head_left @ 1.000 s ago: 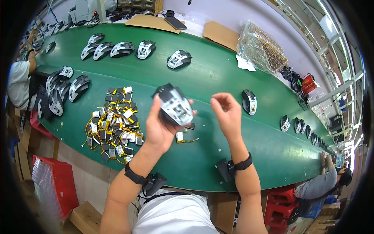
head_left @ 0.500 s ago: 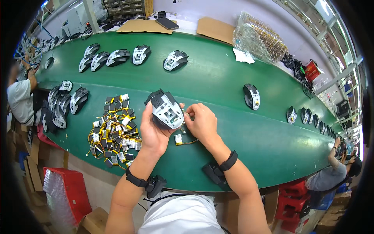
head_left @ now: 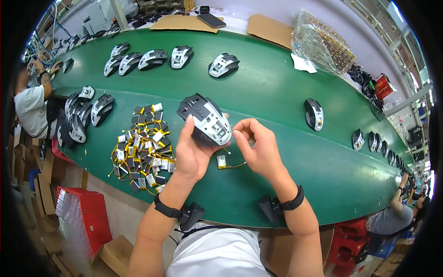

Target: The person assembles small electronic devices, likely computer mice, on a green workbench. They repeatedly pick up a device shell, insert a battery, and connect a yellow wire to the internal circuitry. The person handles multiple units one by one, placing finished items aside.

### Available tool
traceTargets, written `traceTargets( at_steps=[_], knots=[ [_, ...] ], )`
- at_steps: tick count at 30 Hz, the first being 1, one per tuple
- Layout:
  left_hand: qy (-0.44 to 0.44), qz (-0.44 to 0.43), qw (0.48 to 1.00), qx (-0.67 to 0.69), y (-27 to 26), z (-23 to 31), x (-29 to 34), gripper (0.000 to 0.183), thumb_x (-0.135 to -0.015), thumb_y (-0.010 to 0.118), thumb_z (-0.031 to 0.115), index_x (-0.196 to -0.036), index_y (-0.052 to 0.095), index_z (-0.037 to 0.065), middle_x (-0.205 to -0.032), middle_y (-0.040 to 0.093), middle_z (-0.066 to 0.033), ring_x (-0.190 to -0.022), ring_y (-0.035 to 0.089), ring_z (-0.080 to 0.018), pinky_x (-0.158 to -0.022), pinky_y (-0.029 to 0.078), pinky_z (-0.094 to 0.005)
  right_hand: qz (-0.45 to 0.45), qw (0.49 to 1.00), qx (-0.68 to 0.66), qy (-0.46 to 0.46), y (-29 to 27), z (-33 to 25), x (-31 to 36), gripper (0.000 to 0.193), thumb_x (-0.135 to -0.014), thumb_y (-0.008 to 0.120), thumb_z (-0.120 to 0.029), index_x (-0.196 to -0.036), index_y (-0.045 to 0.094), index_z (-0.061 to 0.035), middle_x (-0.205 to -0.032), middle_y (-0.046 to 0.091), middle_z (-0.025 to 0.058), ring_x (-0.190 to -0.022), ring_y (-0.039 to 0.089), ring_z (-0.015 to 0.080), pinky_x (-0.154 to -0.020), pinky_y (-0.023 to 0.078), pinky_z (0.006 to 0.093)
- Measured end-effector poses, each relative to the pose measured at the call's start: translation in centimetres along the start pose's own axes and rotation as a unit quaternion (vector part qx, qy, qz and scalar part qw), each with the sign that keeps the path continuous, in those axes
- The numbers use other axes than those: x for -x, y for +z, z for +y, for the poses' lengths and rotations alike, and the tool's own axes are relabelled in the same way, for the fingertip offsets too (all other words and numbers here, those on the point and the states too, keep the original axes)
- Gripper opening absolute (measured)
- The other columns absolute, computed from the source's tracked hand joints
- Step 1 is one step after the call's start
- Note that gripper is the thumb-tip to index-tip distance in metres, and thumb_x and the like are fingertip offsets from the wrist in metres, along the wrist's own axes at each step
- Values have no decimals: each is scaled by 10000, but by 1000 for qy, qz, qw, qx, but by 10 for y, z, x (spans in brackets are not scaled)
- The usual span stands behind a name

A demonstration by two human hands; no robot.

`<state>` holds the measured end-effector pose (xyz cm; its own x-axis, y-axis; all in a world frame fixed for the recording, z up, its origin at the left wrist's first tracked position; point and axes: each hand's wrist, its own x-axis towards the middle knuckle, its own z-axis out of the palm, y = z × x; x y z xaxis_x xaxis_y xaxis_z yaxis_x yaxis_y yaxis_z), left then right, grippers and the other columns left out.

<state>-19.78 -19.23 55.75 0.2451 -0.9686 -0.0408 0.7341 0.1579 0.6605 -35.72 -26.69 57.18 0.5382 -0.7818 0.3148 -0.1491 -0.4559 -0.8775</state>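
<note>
A black and grey computer mouse point(head_left: 205, 121), with a cut-out in its light grey shell, rests in my left hand point(head_left: 191, 154), whose thumb and fingers close round it. My right hand point(head_left: 260, 145) is just right of the mouse, thumb and forefinger pinched on a thin wire that is mostly hidden by the fingers. Below the hands is a small silver and yellow battery point(head_left: 222, 161); its wire runs right and passes under my right hand. I cannot tell whether it lies on the table or hangs. A heap of wired batteries point(head_left: 147, 147) lies left of my left hand.
The green workbench point(head_left: 286, 184) carries several mice point(head_left: 152, 59) in a far row, a cluster of mice point(head_left: 79, 115) at left, and a line of mice at right point(head_left: 373, 141). Cardboard sheets point(head_left: 270, 31) and a plastic-wrapped bundle point(head_left: 323, 41) lie along the back. Other people sit at both ends.
The mouse has turned a little in my left hand. My right hand has moved slightly away from it to the right, fingers still pinched. The whole view has shifted a little.
</note>
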Motion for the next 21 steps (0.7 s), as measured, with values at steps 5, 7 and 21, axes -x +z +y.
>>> traceTargets(
  at_steps=[5, 7, 21],
  knots=[
    [-32, -21, 999, -3, -4, 3, -1, 599, -1017, 363, 528, -1397, 457, 74, -1319, 581, -205, -1095, 648, -280, -822, 593, -414, 4, 1000, -2, -9, -10, -17, 3, 122, -890, 688, -50, -940, 610, 30, -816, 633, 96, -688, 628, 171, -655, 518, 299],
    [-47, -39, 998, -10, 0, 5, 1, 587, -1020, 378, 511, -1377, 474, 56, -1270, 613, -186, -1067, 661, -274, -804, 597, -417, 3, 1000, 1, -30, -11, -17, 0, 132, -877, 709, -56, -920, 615, 26, -816, 634, 96, -693, 634, 171, -646, 522, 293],
    [-44, -60, 996, -46, -13, 1, 5, 568, -1005, 451, 449, -1380, 475, 22, -1135, 657, -71, -998, 655, -165, -886, 532, -325, -96, 932, 257, -237, -10, -39, 8, 162, -806, 699, -58, -900, 568, -43, -850, 547, 77, -747, 582, 239, -675, 440, 353]
  ],
)
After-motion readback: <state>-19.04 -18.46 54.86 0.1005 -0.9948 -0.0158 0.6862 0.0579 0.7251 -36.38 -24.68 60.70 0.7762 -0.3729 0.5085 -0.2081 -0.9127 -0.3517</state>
